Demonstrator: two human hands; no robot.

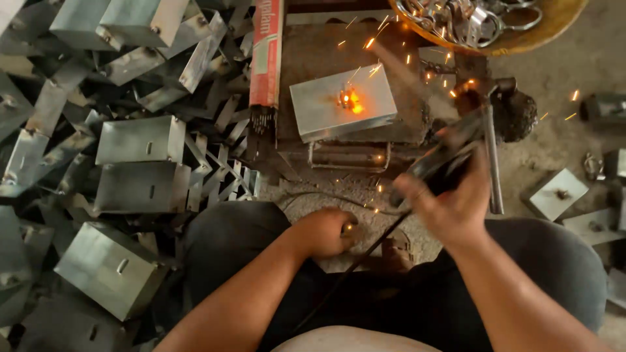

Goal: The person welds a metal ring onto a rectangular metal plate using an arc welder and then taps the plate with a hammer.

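Note:
My right hand (450, 202) grips a dark welding electrode holder (450, 153), blurred with motion, to the right of a small steel box (319, 111). The box rests on a rusty metal work block (313, 45), and an orange glowing weld spot (351, 101) shows on its top. Sparks scatter around it. My left hand (326, 231) rests low near my knee, fingers curled with a small spark at them. Whether it holds anything is hidden. A black cable (355, 261) runs down from the holder.
Several finished steel boxes (140, 140) and cut metal strips are piled at the left. A red packet of welding rods (266, 55) lies beside the block. A yellow basin of metal rings (482, 19) sits top right. Loose plates (554, 195) lie on the right floor.

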